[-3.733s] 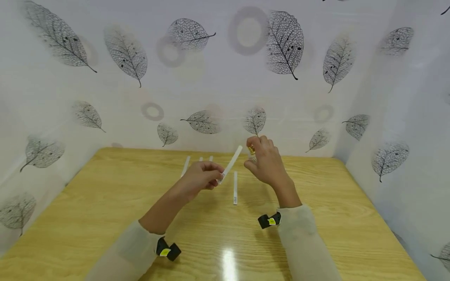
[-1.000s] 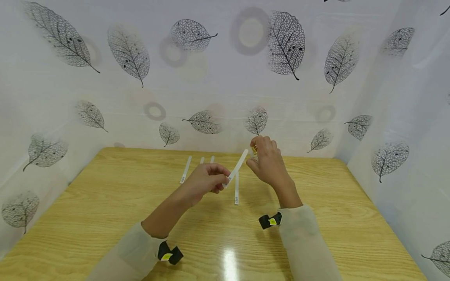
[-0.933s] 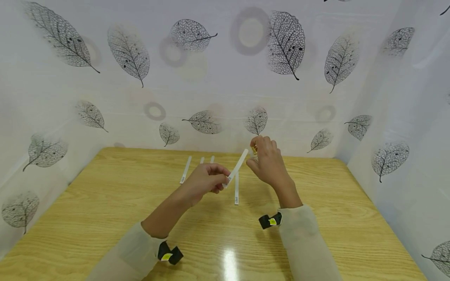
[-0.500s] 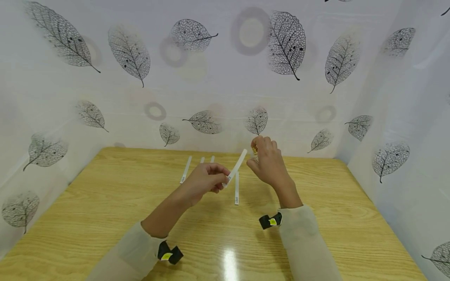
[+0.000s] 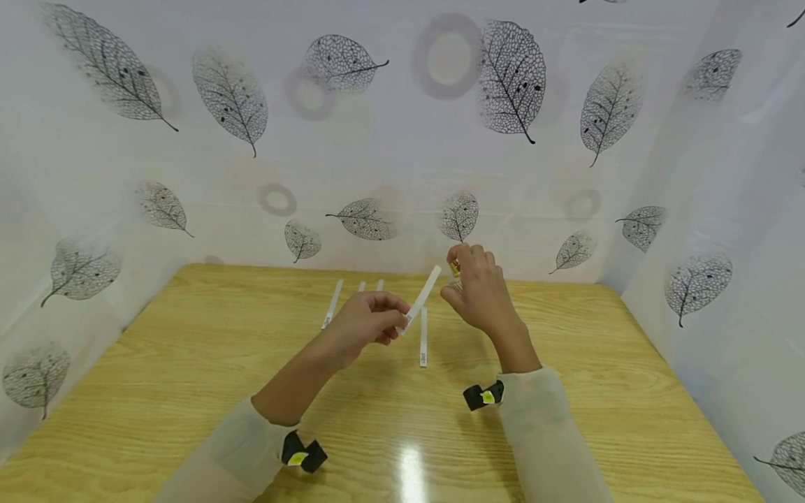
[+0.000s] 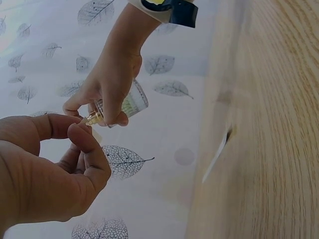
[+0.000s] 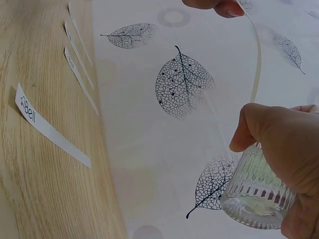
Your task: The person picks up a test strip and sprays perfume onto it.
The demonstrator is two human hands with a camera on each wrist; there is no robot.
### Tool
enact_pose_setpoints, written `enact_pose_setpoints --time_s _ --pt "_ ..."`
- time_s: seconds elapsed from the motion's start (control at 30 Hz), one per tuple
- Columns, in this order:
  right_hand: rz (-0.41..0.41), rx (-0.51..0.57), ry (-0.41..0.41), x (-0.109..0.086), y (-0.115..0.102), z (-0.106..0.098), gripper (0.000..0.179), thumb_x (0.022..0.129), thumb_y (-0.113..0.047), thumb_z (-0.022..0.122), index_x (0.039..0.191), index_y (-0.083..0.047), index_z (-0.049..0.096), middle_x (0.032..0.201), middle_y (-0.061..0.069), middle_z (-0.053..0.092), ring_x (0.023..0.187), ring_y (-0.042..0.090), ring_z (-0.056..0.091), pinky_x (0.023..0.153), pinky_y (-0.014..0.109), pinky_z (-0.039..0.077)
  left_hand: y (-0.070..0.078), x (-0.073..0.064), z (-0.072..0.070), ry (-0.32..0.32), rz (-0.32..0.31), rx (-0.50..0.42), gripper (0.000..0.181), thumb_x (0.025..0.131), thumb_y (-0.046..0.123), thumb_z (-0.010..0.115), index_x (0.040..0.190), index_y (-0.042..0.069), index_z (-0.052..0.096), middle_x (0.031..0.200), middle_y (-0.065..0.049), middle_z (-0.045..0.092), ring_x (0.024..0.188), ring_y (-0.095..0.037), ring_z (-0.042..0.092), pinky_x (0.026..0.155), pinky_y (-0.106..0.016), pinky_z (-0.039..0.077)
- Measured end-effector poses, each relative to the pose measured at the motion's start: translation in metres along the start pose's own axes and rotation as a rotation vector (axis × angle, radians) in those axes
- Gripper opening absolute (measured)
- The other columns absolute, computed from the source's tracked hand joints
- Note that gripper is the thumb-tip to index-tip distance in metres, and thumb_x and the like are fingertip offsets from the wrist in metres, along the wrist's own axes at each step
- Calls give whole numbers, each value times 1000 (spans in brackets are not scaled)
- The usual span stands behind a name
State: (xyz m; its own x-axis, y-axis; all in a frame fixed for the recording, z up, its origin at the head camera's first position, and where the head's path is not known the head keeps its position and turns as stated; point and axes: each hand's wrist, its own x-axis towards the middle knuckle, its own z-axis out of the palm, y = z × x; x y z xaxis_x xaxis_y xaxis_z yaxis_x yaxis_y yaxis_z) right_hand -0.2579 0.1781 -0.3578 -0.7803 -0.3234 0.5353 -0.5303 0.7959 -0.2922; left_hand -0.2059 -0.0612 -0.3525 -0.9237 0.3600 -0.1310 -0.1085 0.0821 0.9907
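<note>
In the head view my left hand pinches the lower end of a white paper test strip, its free end slanting up to the right. My right hand grips a small perfume bottle, with a forefinger up at its gold spray top. In the right wrist view the bottle is ribbed clear glass with pale liquid inside, partly covered by fingers. The left wrist view has the gold nozzle close to the left fingertips. Below the hands, another strip lies on the table; its printed end reads "Bell".
Several more strips lie towards the back of the wooden table, partly behind the left hand. A pale leaf-patterned sheet rises behind the table and along both sides.
Since the oldest frame the left hand and its strip have shifted slightly right and down. The right hand stays nearly in place on the bottle. Over the last second hardly anything moves.
</note>
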Motion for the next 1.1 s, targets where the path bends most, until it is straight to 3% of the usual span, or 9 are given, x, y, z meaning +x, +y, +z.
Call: enact_pose_setpoints --time_s 0.7,0.93,1.1 --pt "5 6 -8 0 1 -3 40 86 -11 67 119 -12 45 101 11 50 85 31 43 68 44 35 -10 13 -6 50 -43 -19 17 96 8 66 110 -1 67 94 -8 64 77 -18 59 72 -29 54" --pt "8 8 -9 0 1 -5 42 86 -9 70 119 -12 45 102 11 50 86 31 43 68 44 35 -29 35 -18 85 -124 -116 21 97 5 65 117 -2 65 105 -11 62 74 -15 58 68 -25 52" --pt "12 14 -14 -1 1 -7 41 86 -10 69 120 -12 45 102 12 50 87 32 43 70 45 35 -33 48 -21 88 -152 -154 25 99 6 64 122 -4 63 108 -12 62 72 -13 58 63 -22 50"
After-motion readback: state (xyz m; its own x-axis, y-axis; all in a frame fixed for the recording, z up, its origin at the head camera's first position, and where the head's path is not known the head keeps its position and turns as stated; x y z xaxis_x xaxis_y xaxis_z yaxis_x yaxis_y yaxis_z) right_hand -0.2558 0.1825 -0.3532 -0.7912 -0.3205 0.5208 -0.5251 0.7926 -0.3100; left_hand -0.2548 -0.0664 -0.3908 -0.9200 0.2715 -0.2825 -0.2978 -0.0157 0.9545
